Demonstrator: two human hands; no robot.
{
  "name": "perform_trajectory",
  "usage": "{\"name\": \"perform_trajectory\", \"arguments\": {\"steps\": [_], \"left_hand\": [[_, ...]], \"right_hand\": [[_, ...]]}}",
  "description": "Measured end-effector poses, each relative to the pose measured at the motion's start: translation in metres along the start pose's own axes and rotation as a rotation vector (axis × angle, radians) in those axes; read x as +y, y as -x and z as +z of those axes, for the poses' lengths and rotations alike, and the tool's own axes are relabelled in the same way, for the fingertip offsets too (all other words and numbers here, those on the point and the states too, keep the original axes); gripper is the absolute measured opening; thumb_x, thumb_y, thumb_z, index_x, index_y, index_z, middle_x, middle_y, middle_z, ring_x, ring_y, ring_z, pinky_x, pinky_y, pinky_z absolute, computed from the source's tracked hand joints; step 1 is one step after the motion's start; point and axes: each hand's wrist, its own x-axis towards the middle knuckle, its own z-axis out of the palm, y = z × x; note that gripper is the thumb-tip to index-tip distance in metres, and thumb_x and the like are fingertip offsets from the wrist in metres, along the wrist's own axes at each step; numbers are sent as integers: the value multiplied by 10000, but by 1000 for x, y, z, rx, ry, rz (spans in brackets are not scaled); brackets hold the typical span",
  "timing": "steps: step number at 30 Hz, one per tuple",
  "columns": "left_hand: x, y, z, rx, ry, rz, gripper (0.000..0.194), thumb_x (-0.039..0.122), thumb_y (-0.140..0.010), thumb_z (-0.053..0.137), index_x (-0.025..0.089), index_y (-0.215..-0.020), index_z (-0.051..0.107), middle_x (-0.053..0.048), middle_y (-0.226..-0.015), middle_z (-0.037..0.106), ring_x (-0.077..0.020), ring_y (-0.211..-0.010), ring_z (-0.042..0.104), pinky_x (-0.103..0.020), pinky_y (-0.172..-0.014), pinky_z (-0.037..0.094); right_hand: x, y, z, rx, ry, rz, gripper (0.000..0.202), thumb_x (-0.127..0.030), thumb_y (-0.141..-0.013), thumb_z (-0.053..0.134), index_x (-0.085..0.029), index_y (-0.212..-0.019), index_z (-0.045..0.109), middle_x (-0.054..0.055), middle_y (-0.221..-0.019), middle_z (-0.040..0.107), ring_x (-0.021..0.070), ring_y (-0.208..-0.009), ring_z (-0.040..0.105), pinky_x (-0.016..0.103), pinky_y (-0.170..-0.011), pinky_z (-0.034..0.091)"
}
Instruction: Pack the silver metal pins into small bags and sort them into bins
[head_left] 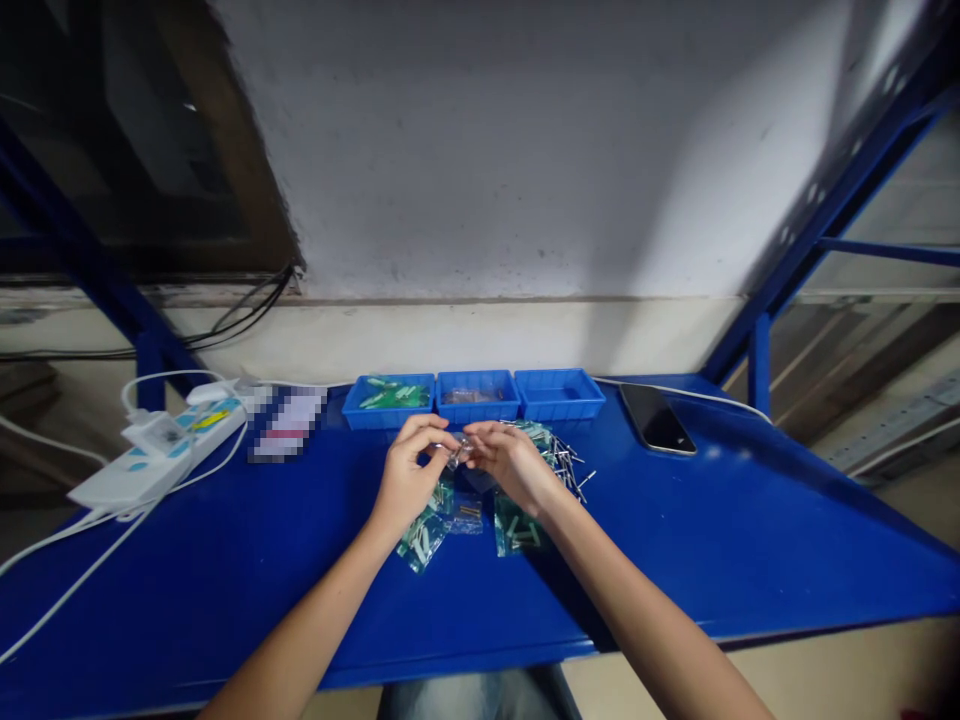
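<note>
My left hand and my right hand meet above the middle of the blue table. Between their fingertips they pinch a small clear plastic bag; its contents are too small to make out. Below the left hand lies a green-tinted bag with pale pieces in it. Another green-tinted bag rests under the right hand. A clear bag with brass-coloured pieces sits between them. Beside the right hand spreads a pile of thin metal pins, partly hidden by that hand.
Three blue bins stand along the back: one with green bags, one with clear bags, one bare. A phone lies at right. A power strip with white cables and a blurred-out card are at left.
</note>
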Motion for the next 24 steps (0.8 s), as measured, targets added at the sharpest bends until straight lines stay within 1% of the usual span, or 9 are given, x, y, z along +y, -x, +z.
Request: {"name": "perform_trajectory", "arguments": {"steps": [2,4,6,8,10,13,17,21,24], "left_hand": [[0,1,0,-11,-11,4,108,150,-747,551,179,-689,637,-62,-967,535,-204,-992,536,-282,-766,448],[-1,3,2,-34,4,-16,87,155,-750,559,176,-697,625,-62,-986,532,-204,-997,534,-279,-775,443],[-2,4,5,-23,74,-77,86,181,-769,559,188,-840,607,-58,-1005,543,-187,-948,554,-266,-744,448],[-3,4,6,8,178,-173,246,226,-801,545,211,-1046,525,-47,-989,565,-155,-837,577,-250,-689,451],[-3,3,6,12,272,-286,314,281,-836,510,207,-1137,459,-37,-920,588,-130,-727,575,-235,-634,442],[-3,2,5,-56,325,-373,283,373,-875,442,163,-1042,536,-40,-819,602,-128,-686,569,-226,-599,428],[-1,3,5,-132,227,-309,261,381,-821,547,155,-942,592,-44,-841,626,-142,-744,591,-239,-669,453],[-4,4,5,-100,141,-288,216,339,-772,609,145,-867,605,-37,-778,644,-154,-717,613,-251,-669,477],[-9,4,4,-76,103,-271,213,331,-759,617,153,-874,632,-38,-782,667,-161,-711,631,-260,-683,494]], "right_hand": [[-3,3,1,-63,72,59,237,-358,-709,641,-138,-793,619,38,-695,636,131,-623,588,245,-590,418],[-5,5,2,-81,179,72,260,-387,-700,662,-136,-755,626,21,-654,619,106,-565,555,220,-527,375],[-6,5,3,-27,248,46,272,-400,-674,685,-141,-717,617,1,-608,595,89,-517,521,209,-487,343],[-7,4,2,54,275,-8,288,-419,-658,689,-148,-700,603,-4,-588,586,87,-499,506,210,-476,344],[-7,2,0,123,307,-80,287,-421,-661,681,-152,-716,598,2,-599,597,96,-517,522,220,-496,376],[-6,0,-3,161,383,-178,269,-414,-694,651,-155,-736,587,14,-616,610,118,-560,556,239,-538,425],[1,0,-2,120,479,-225,255,-406,-749,595,-152,-757,582,14,-605,597,123,-560,558,250,-550,447],[6,2,0,73,596,-251,230,-369,-780,558,-149,-840,587,24,-632,624,135,-574,581,254,-556,455],[5,3,-1,91,807,-318,205,-315,-785,546,-163,-912,601,30,-681,658,145,-595,595,248,-559,437]]}}
